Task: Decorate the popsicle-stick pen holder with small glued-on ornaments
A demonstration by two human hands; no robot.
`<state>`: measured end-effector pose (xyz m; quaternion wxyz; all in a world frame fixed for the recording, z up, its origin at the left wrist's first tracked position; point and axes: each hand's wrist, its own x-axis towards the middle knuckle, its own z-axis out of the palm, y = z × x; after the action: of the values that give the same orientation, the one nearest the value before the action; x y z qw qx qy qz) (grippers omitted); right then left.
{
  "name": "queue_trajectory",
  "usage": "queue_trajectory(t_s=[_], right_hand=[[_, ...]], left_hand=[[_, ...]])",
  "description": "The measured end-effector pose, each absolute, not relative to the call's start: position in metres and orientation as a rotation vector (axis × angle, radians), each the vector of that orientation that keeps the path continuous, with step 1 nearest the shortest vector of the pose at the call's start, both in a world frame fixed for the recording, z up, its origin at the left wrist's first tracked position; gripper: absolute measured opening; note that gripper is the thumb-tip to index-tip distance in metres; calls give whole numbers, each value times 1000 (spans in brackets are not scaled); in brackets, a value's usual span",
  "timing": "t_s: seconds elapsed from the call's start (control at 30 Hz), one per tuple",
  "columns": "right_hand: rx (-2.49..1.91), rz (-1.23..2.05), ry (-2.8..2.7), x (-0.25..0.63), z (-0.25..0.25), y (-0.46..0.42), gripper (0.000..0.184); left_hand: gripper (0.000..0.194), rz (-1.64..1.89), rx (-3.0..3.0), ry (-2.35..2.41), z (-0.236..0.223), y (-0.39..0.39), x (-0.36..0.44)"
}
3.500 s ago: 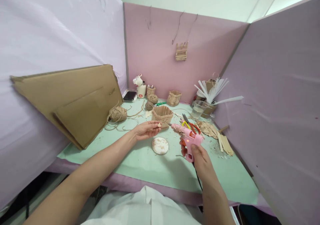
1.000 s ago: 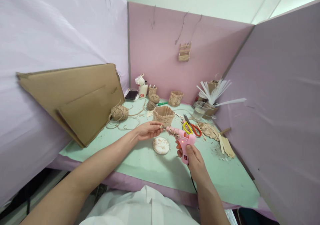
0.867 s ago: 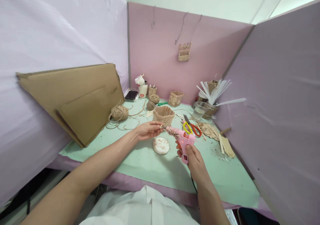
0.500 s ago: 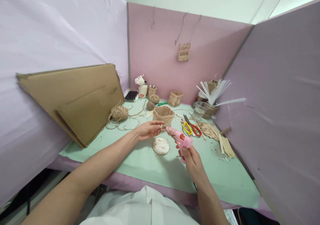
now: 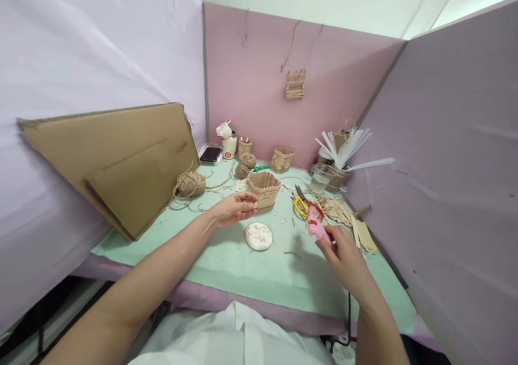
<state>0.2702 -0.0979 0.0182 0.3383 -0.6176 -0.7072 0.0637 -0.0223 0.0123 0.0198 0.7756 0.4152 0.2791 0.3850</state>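
Between the thumb and fingers of my left hand (image 5: 238, 209) is a small pale piece (image 5: 255, 205), too small to name for certain. Just behind that hand stands a brown basket-like container (image 5: 263, 190) with a jagged rim. My right hand (image 5: 342, 249) is closed around a pink glue gun (image 5: 317, 226), whose nozzle points away over the scissors (image 5: 308, 205) with yellow and red handles. A round white dish (image 5: 259, 236) with brown flakes lies on the table between both hands.
Twine balls (image 5: 191, 183) and a leaning cardboard sheet (image 5: 137, 165) are on the left. At the right are a clear cup (image 5: 321, 178), white glue sticks (image 5: 343, 148), and flat wooden sticks (image 5: 363, 234). A second small basket (image 5: 282, 160) stands at the back.
My right hand has drawn the glue gun away from my left hand, to the right, and turned it toward the scissors. The left hand still pinches the small piece near the basket.
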Motion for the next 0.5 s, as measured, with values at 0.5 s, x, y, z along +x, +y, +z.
queue_trajectory(t_s=[0.5], right_hand=[[-1457, -58, -2085, 280, 38, -49, 51]], left_hand=[[52, 1154, 1077, 909, 13, 7, -21]])
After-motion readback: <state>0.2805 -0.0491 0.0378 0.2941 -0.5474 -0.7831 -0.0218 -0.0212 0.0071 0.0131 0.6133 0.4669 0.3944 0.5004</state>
